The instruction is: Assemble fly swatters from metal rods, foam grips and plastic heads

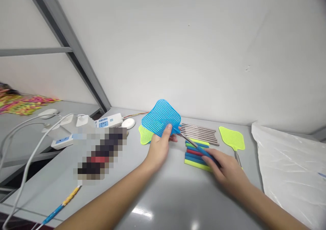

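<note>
A blue fly swatter (pixel 161 116) with a perforated head and a metal shaft is held above the table in both hands. My left hand (pixel 161 145) grips the lower part of its head, thumb on top. Around the dark blue handle at the shaft's other end, my right hand (pixel 224 165) is closed. Beneath that hand lie several coloured handle sleeves (pixel 197 161) in a row, partly covered. Several thin metal rods (pixel 201 133) rest side by side behind the swatter. Part of a yellow-green swatter head (pixel 144 135) shows behind the blue one.
A yellow-green fly swatter (pixel 232 138) lies at the right, beside a white plastic sheet (pixel 292 165). To the left are power strips (pixel 109 120), a round white device (pixel 128 123), white cables (pixel 28 165) and a blurred-out object (pixel 102 153). A wall stands behind the table.
</note>
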The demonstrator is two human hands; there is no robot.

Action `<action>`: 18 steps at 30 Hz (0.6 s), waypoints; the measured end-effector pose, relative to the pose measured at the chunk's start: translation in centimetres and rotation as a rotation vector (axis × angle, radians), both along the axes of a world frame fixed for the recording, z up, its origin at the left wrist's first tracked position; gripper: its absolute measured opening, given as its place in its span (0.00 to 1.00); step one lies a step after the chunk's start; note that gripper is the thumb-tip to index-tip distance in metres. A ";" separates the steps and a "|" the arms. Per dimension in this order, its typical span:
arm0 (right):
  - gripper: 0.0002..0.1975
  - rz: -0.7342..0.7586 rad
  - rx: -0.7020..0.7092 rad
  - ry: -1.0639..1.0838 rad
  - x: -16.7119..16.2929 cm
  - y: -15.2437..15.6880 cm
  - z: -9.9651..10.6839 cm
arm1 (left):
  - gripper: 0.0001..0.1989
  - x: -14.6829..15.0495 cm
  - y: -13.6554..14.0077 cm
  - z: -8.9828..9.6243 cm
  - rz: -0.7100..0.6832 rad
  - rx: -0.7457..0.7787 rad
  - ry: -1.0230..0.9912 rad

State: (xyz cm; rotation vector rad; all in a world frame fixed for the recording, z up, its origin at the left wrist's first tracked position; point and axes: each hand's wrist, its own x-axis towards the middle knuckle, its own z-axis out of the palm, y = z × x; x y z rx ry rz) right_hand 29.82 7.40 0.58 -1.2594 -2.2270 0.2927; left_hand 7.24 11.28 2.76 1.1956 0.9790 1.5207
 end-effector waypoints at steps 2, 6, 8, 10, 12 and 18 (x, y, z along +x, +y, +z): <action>0.13 -0.001 -0.057 -0.004 0.1 0.0 0.0 | 0.15 -0.3 0.4 -0.1 0.032 -0.002 -0.047; 0.13 -0.011 -0.119 -0.006 -0.2 -0.2 -0.4 | 0.16 -0.2 0.8 -0.4 0.076 -0.035 -0.073; 0.13 0.001 -0.123 0.019 -0.4 -0.2 -0.6 | 0.16 0.2 0.8 -0.4 0.104 -0.052 -0.057; 0.13 0.007 -0.109 0.045 -0.4 -0.2 -0.6 | 0.16 0.7 0.6 -0.2 0.142 -0.057 -0.047; 0.13 0.001 -0.076 0.067 -0.2 -0.1 -0.4 | 0.15 1.4 0.5 0.1 0.167 -0.058 -0.060; 0.13 -0.044 0.007 0.054 0.6 0.4 0.0 | 0.13 3.0 0.5 0.8 0.181 -0.093 -0.137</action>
